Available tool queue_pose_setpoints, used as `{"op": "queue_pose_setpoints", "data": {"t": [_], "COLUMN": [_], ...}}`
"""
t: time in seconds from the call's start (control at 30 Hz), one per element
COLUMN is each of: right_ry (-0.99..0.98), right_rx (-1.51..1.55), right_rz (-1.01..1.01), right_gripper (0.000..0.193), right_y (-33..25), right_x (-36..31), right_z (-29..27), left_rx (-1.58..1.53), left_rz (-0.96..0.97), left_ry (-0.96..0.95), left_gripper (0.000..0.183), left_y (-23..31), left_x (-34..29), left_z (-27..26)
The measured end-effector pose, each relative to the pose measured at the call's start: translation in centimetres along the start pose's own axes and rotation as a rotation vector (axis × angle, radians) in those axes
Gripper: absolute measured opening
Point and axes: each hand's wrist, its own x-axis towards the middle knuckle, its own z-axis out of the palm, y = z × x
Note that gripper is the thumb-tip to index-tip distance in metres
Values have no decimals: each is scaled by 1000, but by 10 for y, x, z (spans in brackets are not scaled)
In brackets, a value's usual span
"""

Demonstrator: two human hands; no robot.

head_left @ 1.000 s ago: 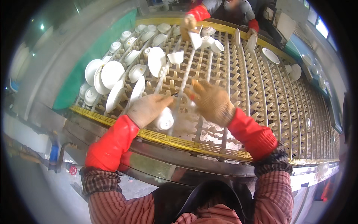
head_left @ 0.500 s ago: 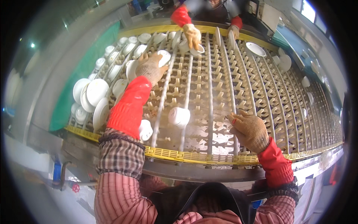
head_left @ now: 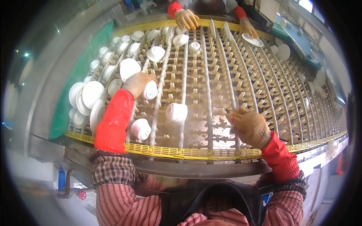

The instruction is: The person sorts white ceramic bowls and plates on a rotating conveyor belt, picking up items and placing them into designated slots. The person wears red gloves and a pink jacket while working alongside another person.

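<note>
My left hand (head_left: 138, 83), in a beige glove with a red rubber sleeve, grips a white cup (head_left: 150, 91) with its fingers over the rim. A large white bowl (head_left: 129, 69) leans just beyond it. Over the near part of the pegged conveyor my right hand (head_left: 249, 127), gloved the same way, hovers with fingers loosely bent, thumb apart and nothing seen in it. Two more white cups, one tilted (head_left: 141, 129) and one on its side (head_left: 176, 112), sit on the pegs between my arms. Beyond them lie an upturned white bowl (head_left: 155, 54) and a small cup (head_left: 194, 48).
White plates (head_left: 92, 95) and bowls crowd the conveyor's left end beside a green curtain (head_left: 81, 71). Across the belt, a co-worker's gloved hand (head_left: 186, 19) hangs near the edge; the other touches an oval white plate (head_left: 252, 40). A yellow guard (head_left: 196, 153) edges the near side.
My left hand has left the upturned bowl and come nearer, onto a cup. The co-worker's one hand has let go of a cup; the other has moved right to the oval plate.
</note>
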Motion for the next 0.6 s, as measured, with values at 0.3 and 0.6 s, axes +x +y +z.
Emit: {"op": "queue_pose_setpoints", "data": {"t": [0.3, 0.6], "right_ry": [60, 177], "right_rx": [-42, 33], "right_rz": [122, 36], "right_gripper": [40, 32], "right_y": [14, 2], "right_x": [-42, -45], "right_z": [-15, -38], "left_rx": [103, 235], "left_rz": [62, -199], "left_ry": [2, 42], "left_gripper": [74, 51], "left_y": [173, 201], "left_x": [-64, -77], "left_z": [22, 55]}}
